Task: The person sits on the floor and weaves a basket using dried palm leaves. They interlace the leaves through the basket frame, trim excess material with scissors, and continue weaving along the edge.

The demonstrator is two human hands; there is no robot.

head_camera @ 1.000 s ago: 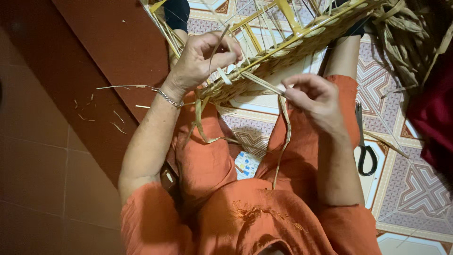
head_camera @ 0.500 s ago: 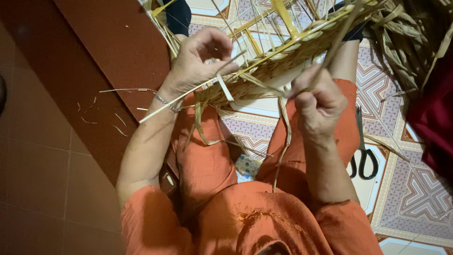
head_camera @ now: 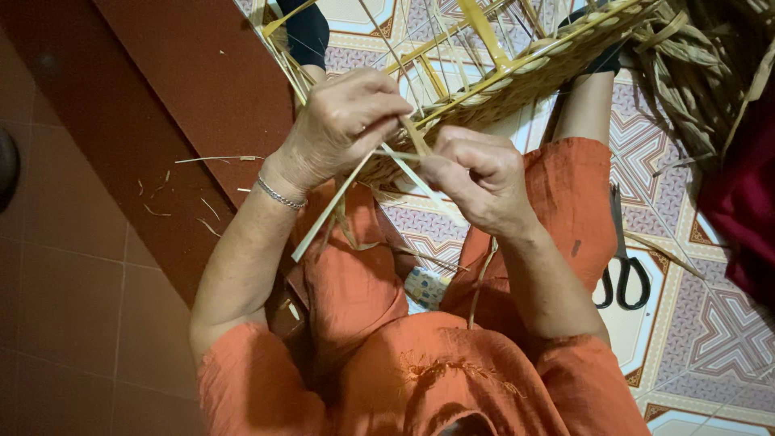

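A half-woven straw basket (head_camera: 517, 77) rests tilted over my knees, its yellow upright strips sticking out at the top. My left hand (head_camera: 343, 125), with a silver bracelet on the wrist, pinches a pale flat strip (head_camera: 339, 202) that slants down to the lower left. My right hand (head_camera: 476, 178) is closed on another thin strip at the basket's lower rim, right beside the left hand. Both hands meet at the woven edge. I wear orange clothes.
Black-handled scissors (head_camera: 623, 274) lie on the patterned floor tiles (head_camera: 710, 323) to the right of my leg. A bundle of dried leaves (head_camera: 694, 64) and dark red cloth (head_camera: 747, 210) sit at the right edge. A brown step (head_camera: 186, 105) with straw scraps is at left.
My right hand has moved up and left to meet my left hand at the basket rim. The pale strip now slants down from my left hand.
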